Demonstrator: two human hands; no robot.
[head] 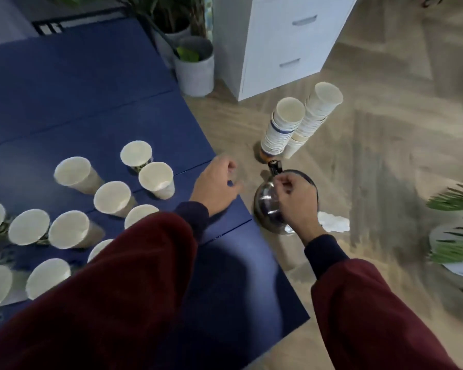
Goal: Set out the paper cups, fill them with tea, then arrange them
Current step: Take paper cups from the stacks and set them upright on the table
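Several empty white paper cups (112, 196) stand upright on the blue table (78, 108), spread over its left and middle. A shiny steel kettle (266, 201) sits on the wooden floor just past the table's right edge. My right hand (292, 198) is curled over the kettle's top, its fingers around the dark handle. My left hand (216, 182) hovers over the table's right edge with fingers loosely curled and nothing in it. Two tall stacks of paper cups (300, 121) stand on the floor beyond the kettle.
A white drawer cabinet (292, 41) stands at the back. Grey plant pots (195, 70) sit beside the table's far corner. A crumpled white paper (334, 222) lies on the floor near the kettle. Another potted plant (455, 236) is at the right.
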